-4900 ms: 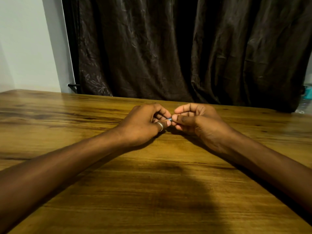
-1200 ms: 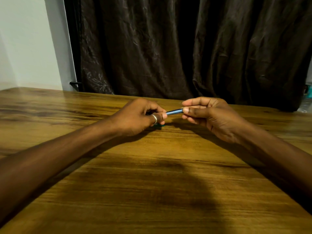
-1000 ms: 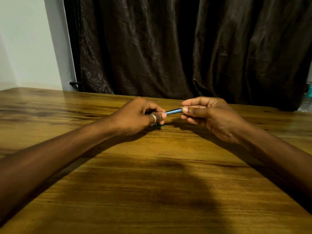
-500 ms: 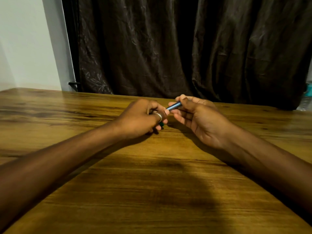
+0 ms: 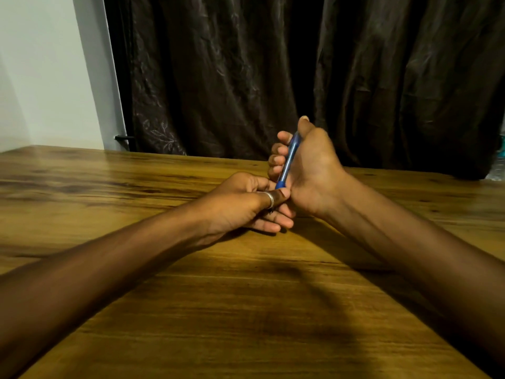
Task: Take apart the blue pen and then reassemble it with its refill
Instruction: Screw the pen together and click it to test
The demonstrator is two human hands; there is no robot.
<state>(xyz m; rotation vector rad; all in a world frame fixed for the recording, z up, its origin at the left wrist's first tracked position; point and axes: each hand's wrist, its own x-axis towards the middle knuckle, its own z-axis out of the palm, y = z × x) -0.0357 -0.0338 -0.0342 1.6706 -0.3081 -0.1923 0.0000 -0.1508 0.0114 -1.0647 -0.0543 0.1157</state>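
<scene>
Centrally, the slim blue plastic pen [image 5: 288,160] is being held nearly upright, leaning slightly away from the wearer, inside the right hand [image 5: 308,170]. That hand is being kept closed around the barrel: the curled fingers [image 5: 276,161] are being pressed against its left side, the base of the thumb against its right, and the thumb is being held straight up above the pen's top. The pen's darker blue lower end is being shown just below the right palm, where it is being met by the left hand [image 5: 246,203]. The left thumb and forefinger are being pinched narrowly at that lower end; whether a separate part is being gripped there cannot be told. A plain silver ring [image 5: 270,199] is being worn on the left thumb, while the remaining left fingers are being held loosely extended beneath the right wrist. Both hands are being supported close above the brown wood-grain table [image 5: 246,310], before a dark brown patterned curtain [image 5: 246,77].
</scene>
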